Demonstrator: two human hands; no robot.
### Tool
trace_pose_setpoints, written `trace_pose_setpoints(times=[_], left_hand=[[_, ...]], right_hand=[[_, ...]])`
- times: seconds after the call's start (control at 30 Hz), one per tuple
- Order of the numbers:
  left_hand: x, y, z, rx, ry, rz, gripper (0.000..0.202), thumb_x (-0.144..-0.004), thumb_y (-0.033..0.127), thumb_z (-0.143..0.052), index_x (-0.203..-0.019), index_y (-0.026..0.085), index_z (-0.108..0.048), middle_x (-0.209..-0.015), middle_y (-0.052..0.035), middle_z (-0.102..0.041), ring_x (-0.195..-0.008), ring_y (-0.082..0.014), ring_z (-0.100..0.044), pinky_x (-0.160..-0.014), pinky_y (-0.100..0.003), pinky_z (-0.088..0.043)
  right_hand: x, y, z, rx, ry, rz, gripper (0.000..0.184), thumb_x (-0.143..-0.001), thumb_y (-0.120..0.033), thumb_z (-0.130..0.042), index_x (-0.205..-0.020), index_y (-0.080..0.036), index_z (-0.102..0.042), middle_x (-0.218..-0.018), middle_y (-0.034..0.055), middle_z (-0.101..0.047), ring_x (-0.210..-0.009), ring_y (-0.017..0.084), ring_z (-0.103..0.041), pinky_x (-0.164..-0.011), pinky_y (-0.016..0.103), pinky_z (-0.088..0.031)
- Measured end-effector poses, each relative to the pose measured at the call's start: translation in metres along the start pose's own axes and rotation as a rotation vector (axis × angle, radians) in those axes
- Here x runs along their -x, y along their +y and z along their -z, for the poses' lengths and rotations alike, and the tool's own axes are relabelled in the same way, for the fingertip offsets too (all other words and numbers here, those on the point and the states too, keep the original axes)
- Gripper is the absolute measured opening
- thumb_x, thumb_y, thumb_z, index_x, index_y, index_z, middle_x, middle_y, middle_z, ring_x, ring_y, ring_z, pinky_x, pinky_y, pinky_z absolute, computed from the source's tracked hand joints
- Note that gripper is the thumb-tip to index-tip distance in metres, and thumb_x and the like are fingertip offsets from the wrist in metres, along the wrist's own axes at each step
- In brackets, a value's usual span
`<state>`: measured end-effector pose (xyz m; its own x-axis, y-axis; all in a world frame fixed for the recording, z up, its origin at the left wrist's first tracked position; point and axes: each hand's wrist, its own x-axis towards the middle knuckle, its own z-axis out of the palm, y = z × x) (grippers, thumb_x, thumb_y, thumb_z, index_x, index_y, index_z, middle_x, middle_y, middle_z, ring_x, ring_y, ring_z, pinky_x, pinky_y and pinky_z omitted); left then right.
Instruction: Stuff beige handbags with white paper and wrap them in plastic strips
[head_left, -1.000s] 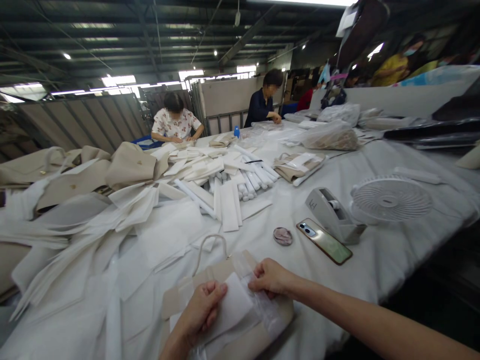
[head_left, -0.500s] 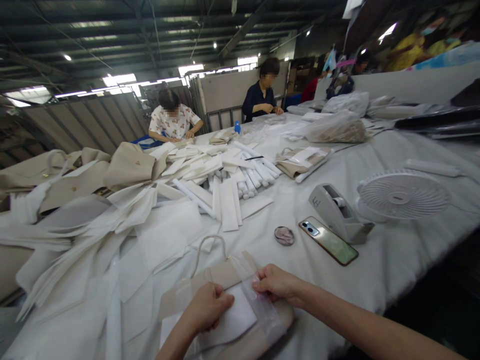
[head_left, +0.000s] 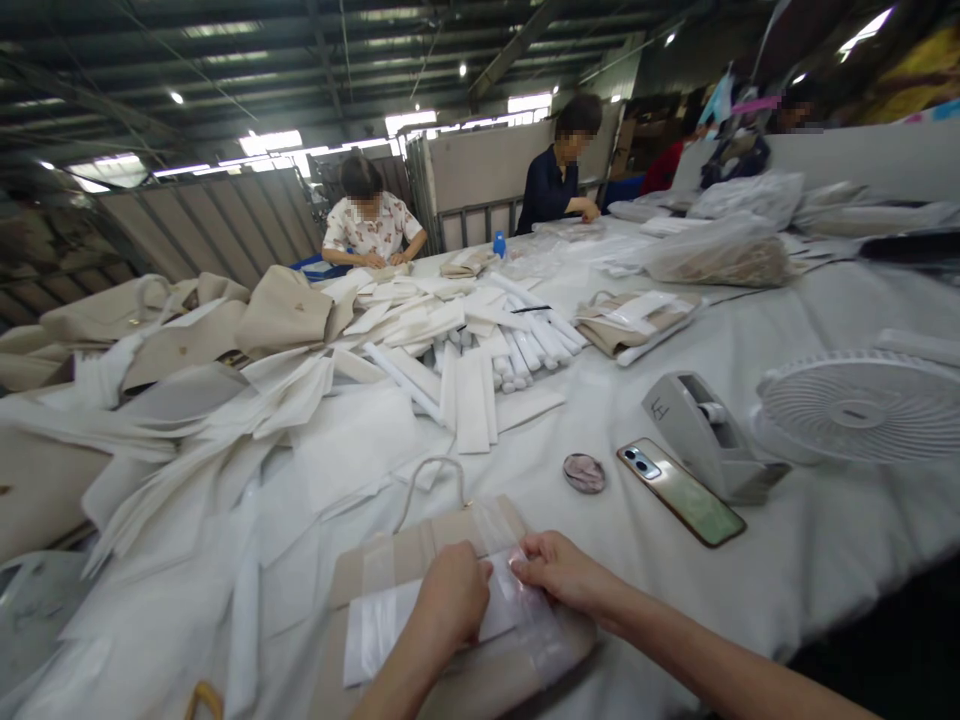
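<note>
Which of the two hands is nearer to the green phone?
Right. The right hand is below and left of the phone in the picture; the left hand is farther left, over the beige bag.

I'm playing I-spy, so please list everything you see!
nearest bag: one, beige, front
sheet: one, white, on that bag
clear strips: at least two, transparent, across that bag
other bags: several, beige, mostly left
loose sheets: many, white, left
rolls: many, white, middle
phone: one, green, right
round thing: one, pinkish, beside phone
tape dispenser: one, grey, right
fan: one, white, far right
bottle: one, blue, back
plastic bags: several, clear, back
people: several, mixed clothing, back
lights: several, white, overhead
table cover: one, white, underneath
left hand: one, bare, over sheet
right hand: one, bare, at strips
</note>
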<state>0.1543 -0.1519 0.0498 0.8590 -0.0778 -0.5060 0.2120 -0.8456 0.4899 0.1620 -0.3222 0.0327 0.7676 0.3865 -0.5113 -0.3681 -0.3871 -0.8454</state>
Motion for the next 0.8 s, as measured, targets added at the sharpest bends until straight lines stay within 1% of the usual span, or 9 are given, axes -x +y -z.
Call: trace_pose_setpoints(times=[0.13, 0.2, 0.37, 0.4, 0.47, 0.53, 0.6, 0.7, 0.8], left_hand=[[-0.006, -0.002, -0.014, 0.008, 0.064, -0.003, 0.029, -0.085, 0.026, -0.043, -0.086, 0.005, -0.064, -0.094, -0.0290, -0.067, -0.093, -0.0362, -0.066, -0.079, -0.042, -0.047], [-0.004, -0.005, -0.017, 0.037, 0.097, -0.009, 0.029, -0.086, 0.026, -0.042, -0.092, 0.005, -0.062, -0.100, -0.0283, -0.066, -0.099, -0.0356, -0.064, -0.082, -0.042, -0.046], [0.025, -0.021, -0.012, 0.248, 0.096, -0.065, 0.036, -0.093, 0.034, -0.028, -0.114, 0.016, -0.051, -0.068, -0.0032, -0.066, -0.055, -0.0173, -0.063, -0.055, -0.026, -0.046], [0.035, -0.030, -0.009, 0.305, 0.155, -0.082, 0.036, -0.093, 0.038, -0.028, -0.113, 0.019, -0.051, -0.066, -0.0005, -0.064, -0.053, -0.0161, -0.061, -0.054, -0.026, -0.045], [0.055, -0.054, -0.002, 0.377, 0.373, -0.072, 0.036, -0.090, 0.048, -0.036, -0.104, 0.022, -0.056, -0.070, -0.0002, -0.064, -0.060, -0.0165, -0.061, -0.059, -0.027, -0.046], [0.072, -0.087, 0.002, 0.377, 0.618, 0.045, 0.041, -0.085, 0.056, -0.042, -0.103, 0.023, -0.058, -0.082, -0.0024, -0.067, -0.070, -0.0193, -0.062, -0.066, -0.031, -0.047], [0.085, -0.124, 0.000, 0.369, 0.784, 0.198, 0.052, -0.081, 0.062, -0.042, -0.112, 0.023, -0.056, -0.101, -0.0069, -0.066, -0.085, -0.0247, -0.063, -0.071, -0.036, -0.049], [0.096, -0.168, -0.017, 0.413, 0.872, 0.329, 0.074, -0.077, 0.070, -0.040, -0.126, 0.016, -0.047, -0.119, -0.0176, -0.059, -0.109, -0.0340, -0.057, -0.085, -0.046, -0.048], [0.101, -0.185, -0.040, 0.592, 0.809, 0.415, 0.076, -0.081, 0.069, -0.031, -0.130, 0.012, -0.043, -0.115, -0.0189, -0.062, -0.107, -0.0328, -0.060, -0.089, -0.044, -0.049]], right_hand=[[-0.003, -0.002, -0.005, 0.129, 0.024, 0.030, 0.017, -0.080, -0.025, -0.050, -0.067, -0.016, -0.055, -0.052, -0.0031, -0.046, -0.048, 0.011, -0.039, -0.047, 0.023, -0.024], [0.000, -0.009, 0.000, 0.200, 0.039, 0.054, 0.022, -0.081, -0.026, -0.051, -0.061, -0.017, -0.054, -0.051, -0.0017, -0.047, -0.049, 0.012, -0.041, -0.049, 0.024, -0.024], [0.026, -0.026, 0.033, 0.742, 0.473, 0.184, 0.032, -0.090, -0.033, -0.041, -0.066, -0.019, -0.058, -0.066, 0.0053, -0.063, -0.065, 0.019, -0.055, -0.060, 0.029, -0.029], [0.031, -0.025, 0.038, 0.793, 0.494, 0.191, 0.033, -0.091, -0.034, -0.039, -0.069, -0.020, -0.060, -0.068, 0.0051, -0.064, -0.066, 0.020, -0.057, -0.060, 0.029, -0.030], [0.040, -0.019, 0.041, 0.765, 0.406, 0.193, 0.034, -0.091, -0.036, -0.039, -0.072, -0.021, -0.062, -0.068, 0.0039, -0.066, -0.066, 0.019, -0.059, -0.059, 0.028, -0.032], [0.044, -0.007, 0.034, 0.716, 0.333, 0.185, 0.033, -0.090, -0.038, -0.041, -0.074, -0.022, -0.065, -0.070, 0.0030, -0.067, -0.067, 0.020, -0.060, -0.059, 0.028, -0.035], [0.042, 0.006, 0.021, 0.716, 0.366, 0.161, 0.031, -0.087, -0.038, -0.043, -0.075, -0.022, -0.066, -0.072, 0.0036, -0.068, -0.069, 0.021, -0.061, -0.061, 0.029, -0.037], [0.033, 0.023, 0.006, 0.724, 0.476, 0.178, 0.030, -0.084, -0.040, -0.043, -0.070, -0.021, -0.062, -0.073, 0.0050, -0.066, -0.070, 0.022, -0.060, -0.063, 0.031, -0.039], [0.025, 0.034, 0.008, 0.616, 0.569, 0.196, 0.033, -0.082, -0.047, -0.042, -0.072, -0.022, -0.061, -0.066, 0.0032, -0.061, -0.065, 0.021, -0.058, -0.064, 0.032, -0.041]])
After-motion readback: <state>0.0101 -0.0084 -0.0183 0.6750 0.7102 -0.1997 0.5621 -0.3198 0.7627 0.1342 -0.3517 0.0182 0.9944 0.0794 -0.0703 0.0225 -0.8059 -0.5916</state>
